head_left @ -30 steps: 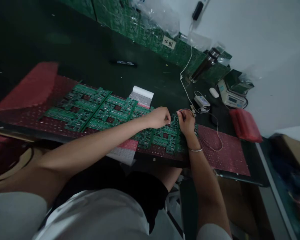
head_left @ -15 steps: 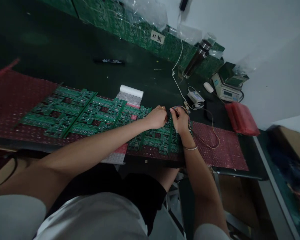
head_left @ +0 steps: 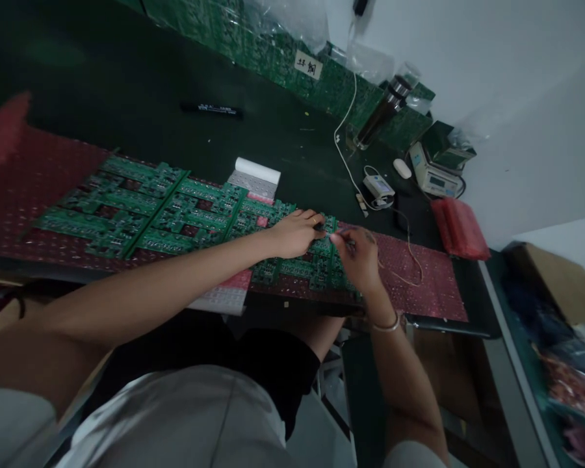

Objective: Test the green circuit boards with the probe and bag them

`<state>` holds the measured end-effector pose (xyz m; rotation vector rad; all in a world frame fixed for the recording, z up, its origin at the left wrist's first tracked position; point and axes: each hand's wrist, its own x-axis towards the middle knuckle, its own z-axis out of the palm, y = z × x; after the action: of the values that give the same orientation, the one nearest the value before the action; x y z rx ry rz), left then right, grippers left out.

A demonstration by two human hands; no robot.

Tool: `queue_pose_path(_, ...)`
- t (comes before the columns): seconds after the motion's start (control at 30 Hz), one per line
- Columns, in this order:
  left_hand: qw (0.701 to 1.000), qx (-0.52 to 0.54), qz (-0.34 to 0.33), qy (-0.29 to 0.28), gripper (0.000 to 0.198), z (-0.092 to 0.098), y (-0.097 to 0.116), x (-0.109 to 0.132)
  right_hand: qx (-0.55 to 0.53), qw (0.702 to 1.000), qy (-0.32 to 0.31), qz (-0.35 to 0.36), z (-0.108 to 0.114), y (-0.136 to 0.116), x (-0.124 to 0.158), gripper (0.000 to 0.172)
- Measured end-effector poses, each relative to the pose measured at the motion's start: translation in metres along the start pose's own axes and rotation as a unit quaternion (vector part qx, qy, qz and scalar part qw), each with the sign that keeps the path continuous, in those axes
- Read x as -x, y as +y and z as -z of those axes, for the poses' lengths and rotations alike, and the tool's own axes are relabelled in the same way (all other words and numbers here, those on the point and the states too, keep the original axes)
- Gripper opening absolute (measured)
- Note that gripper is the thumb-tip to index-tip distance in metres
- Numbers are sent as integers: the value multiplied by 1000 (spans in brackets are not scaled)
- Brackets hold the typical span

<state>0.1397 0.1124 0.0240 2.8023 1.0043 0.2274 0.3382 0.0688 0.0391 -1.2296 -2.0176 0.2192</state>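
Note:
A row of green circuit boards (head_left: 199, 207) lies along red bubble wrap (head_left: 431, 286) on the dark table. My left hand (head_left: 297, 233), a ring on one finger, rests palm down on the boards right of the middle, its fingers partly stretched out. Just to its right, my right hand (head_left: 361, 257) has thumb and forefinger pinched over the boards, close to the left thumb. A thin cable (head_left: 409, 242) runs from this pinch, loops over the bubble wrap and leads toward a small meter with a screen (head_left: 380, 188). The cable's tip is too small to make out.
Behind the boards lie a black marker (head_left: 212, 109) and a white roll (head_left: 257, 170). A dark flask (head_left: 383, 114), white mouse (head_left: 402, 169) and scale (head_left: 436, 181) stand at the back right, near a red bubble-wrap bundle (head_left: 459, 227). Stacked green boards (head_left: 268, 71) line the back.
My left hand has unfolded from a closed shape and moved slightly left and down onto the boards. My right hand has shifted slightly down and right, still pinching the cable.

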Motion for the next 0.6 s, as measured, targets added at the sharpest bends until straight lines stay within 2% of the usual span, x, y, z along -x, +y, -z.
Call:
queue_pose_path(0.13,999,40,-3,-7,50,1,-2,2,-3,1000,-26,-2,-10,-15,39,28)
queue_pose_path(0.3,994,103,-10,27,57,-2,-5,24,12,1000,-6,-6,-23,-8,50,29)
queue_pose_path(0.4,991,115,14,70,48,3,-4,58,12,1000,-7,8,-22,-7,49,28)
queue_pose_path(0.6,974,129,84,165,35,18,4,152,27,999,-9,30,-21,-10,52,23)
